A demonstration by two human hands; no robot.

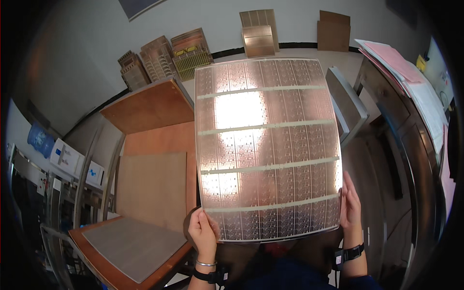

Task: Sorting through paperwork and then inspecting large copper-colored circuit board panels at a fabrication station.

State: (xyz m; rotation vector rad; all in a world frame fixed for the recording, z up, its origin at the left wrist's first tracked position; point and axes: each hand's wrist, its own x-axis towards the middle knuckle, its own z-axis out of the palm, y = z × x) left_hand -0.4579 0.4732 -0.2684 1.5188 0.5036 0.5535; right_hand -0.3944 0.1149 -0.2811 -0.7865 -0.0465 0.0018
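A large copper circuit board panel [285, 145], etched with rows of fine traces and crossed by pale bands, is held up before me, tilted and shining with glare. My left hand [204, 231] grips its lower left corner, thumb on the front face. On the lower right edge, my right hand [351, 203] clasps the panel with its fingers along the side; part of that hand is hidden behind it. To the left stands a wooden rack [159, 108] with an upright brown board [152, 188] and a grey sheet [137, 246] lying on its base.
More panels [191, 53] lean against the far wall, with others [258, 38] at centre and brown boards [333, 31] further right. On the right is a dark desk [401, 106] bearing papers [411, 82]. A blue water bottle [41, 140] tops a white dispenser [67, 159] at left.
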